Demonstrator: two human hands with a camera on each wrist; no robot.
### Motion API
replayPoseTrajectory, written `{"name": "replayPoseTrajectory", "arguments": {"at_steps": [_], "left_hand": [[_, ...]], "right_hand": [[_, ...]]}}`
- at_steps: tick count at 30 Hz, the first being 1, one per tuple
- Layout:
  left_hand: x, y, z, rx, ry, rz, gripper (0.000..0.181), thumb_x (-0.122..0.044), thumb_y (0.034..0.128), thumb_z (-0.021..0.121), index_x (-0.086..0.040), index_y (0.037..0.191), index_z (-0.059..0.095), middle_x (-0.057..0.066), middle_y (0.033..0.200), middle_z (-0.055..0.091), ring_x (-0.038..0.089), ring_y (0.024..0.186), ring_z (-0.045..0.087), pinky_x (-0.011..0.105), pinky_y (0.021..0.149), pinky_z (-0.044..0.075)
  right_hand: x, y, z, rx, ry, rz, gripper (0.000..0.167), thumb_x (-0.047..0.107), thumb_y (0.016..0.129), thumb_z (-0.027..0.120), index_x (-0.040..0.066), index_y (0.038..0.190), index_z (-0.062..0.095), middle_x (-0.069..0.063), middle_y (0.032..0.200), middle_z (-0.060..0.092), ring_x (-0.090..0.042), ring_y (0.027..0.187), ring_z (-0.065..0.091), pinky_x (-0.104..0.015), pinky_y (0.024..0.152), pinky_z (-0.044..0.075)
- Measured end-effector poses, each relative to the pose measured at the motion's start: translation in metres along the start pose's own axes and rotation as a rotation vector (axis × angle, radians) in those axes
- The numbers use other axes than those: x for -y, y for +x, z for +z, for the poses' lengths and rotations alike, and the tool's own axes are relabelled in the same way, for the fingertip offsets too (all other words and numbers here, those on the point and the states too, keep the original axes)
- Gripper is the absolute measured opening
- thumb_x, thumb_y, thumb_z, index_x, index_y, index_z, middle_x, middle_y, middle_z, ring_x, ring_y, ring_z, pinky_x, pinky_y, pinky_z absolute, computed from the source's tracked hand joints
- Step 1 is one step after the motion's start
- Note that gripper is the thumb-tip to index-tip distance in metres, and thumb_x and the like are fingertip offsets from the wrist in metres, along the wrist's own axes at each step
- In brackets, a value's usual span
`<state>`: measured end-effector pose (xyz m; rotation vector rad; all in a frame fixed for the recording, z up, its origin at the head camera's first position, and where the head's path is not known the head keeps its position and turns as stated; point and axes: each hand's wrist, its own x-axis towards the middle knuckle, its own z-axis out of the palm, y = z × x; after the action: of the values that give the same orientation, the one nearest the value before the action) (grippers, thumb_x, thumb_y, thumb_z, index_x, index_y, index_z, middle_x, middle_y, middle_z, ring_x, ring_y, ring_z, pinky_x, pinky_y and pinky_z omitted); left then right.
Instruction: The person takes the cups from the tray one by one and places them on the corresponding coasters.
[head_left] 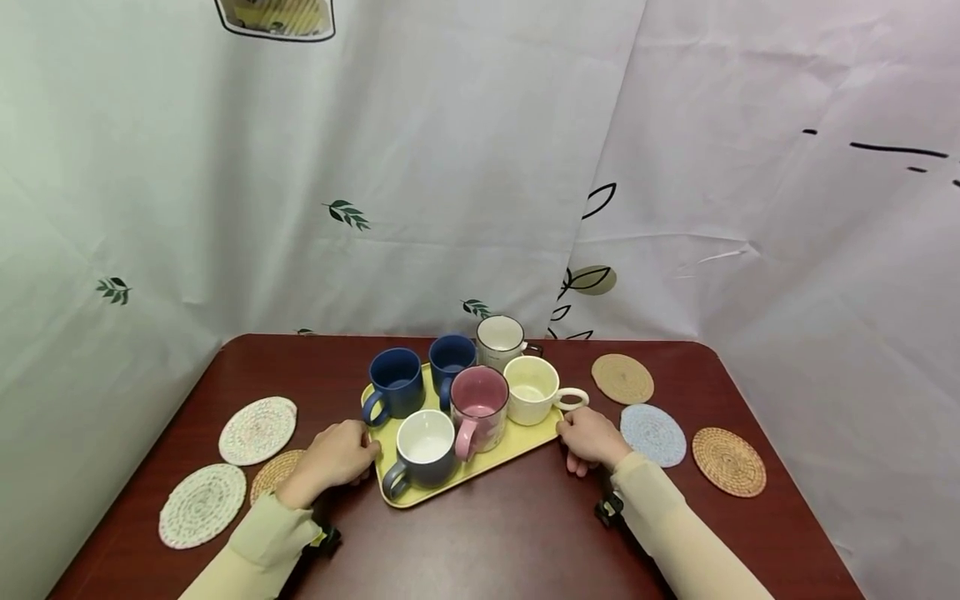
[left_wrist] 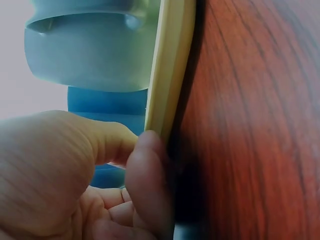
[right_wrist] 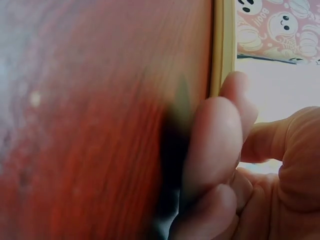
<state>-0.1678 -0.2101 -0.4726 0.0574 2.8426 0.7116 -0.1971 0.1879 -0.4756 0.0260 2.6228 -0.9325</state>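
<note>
A yellow tray [head_left: 521, 440] lies at a slant on the table, crowded with mugs. My left hand [head_left: 337, 456] grips its left end; thumb and fingers meet at the tray's rim [left_wrist: 172, 65] in the left wrist view. At the right end my right hand [head_left: 592, 439] holds the rim [right_wrist: 226, 47], fingers curled against its outer side. On the tray stand a grey mug [head_left: 427, 471], a pink mug [head_left: 480, 396], a cream mug [head_left: 531, 387] and two blue mugs, one left [head_left: 397, 383] and one behind [head_left: 452, 354]. A dark-rimmed white mug [head_left: 500, 337] stands at the far corner.
Left of the tray lie round woven coasters: a speckled one [head_left: 258, 430], a pale one [head_left: 202, 505] and a tan one [head_left: 273, 475]. On the right are a beige coaster [head_left: 622, 379], a light blue one [head_left: 652, 435] and a brown one [head_left: 728, 462]. A curtain [head_left: 450, 167] hangs behind the table.
</note>
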Motion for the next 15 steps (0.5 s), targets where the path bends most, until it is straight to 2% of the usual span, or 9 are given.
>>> {"name": "replayPoseTrajectory", "arguments": {"at_steps": [7,15], "left_hand": [[-0.001,0.002,0.001,-0.019,0.002,0.052,0.021,-0.020,0.0903,0.061,-0.016,0.070,0.058,-0.008,0.046,0.056,0.011,0.046,0.058,0.030,0.056,0.045],[-0.001,0.002,0.002,-0.032,0.008,0.071,0.020,-0.019,0.0894,0.062,-0.016,0.071,0.057,-0.009,0.047,0.056,0.010,0.046,0.057,0.029,0.054,0.043]], "right_hand": [[-0.001,-0.002,-0.001,-0.009,0.012,0.014,0.033,0.017,0.100,0.046,0.009,0.072,0.061,-0.003,0.047,0.061,-0.014,0.037,0.059,-0.026,0.040,0.045],[-0.007,-0.011,0.003,-0.027,-0.037,0.011,0.032,0.017,0.096,0.047,0.011,0.067,0.061,-0.001,0.045,0.060,-0.011,0.036,0.057,-0.026,0.038,0.044]]}}
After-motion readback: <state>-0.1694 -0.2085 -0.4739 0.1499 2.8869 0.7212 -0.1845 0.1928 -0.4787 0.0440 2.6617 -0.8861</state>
